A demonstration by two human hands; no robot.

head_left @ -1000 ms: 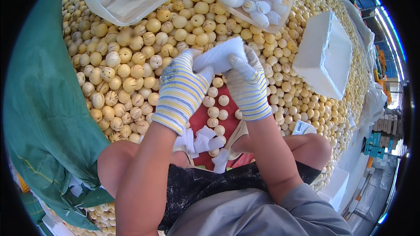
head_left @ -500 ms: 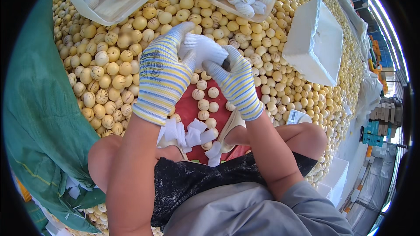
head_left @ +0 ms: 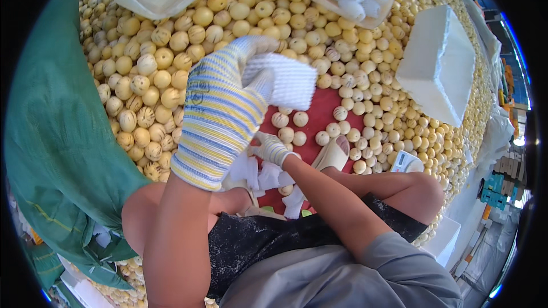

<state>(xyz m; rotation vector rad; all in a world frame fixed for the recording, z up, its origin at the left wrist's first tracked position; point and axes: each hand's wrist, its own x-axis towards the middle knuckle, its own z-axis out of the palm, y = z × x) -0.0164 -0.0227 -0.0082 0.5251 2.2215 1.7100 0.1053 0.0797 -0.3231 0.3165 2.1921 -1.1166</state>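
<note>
My left hand (head_left: 225, 105), in a striped knit glove, is closed around a white foam net sleeve (head_left: 292, 82). The sleeve's wide end points right; whether anything is inside it cannot be seen. Lower down, between my legs, my right hand (head_left: 270, 149) is gloved too, its fingers apart and pointing left. It is just above a few loose white foam sleeves (head_left: 268, 177). Close by, several pale yellow pepino melons (head_left: 286, 134), some with dark streaks, lie on a red cloth (head_left: 311, 120).
Pepino melons (head_left: 162, 57) are heaped all around. Two tubs with foam-wrapped fruit, one at far left (head_left: 154, 8) and one at far right (head_left: 377, 17), rest on the heap. A white foam box (head_left: 425, 65) lies tipped at right; green fabric (head_left: 51, 108) covers the left side.
My right hand has let go of the foam sleeve and moved down to the loose sleeves. My left hand keeps hold of its sleeve, now with the wide end in view.
</note>
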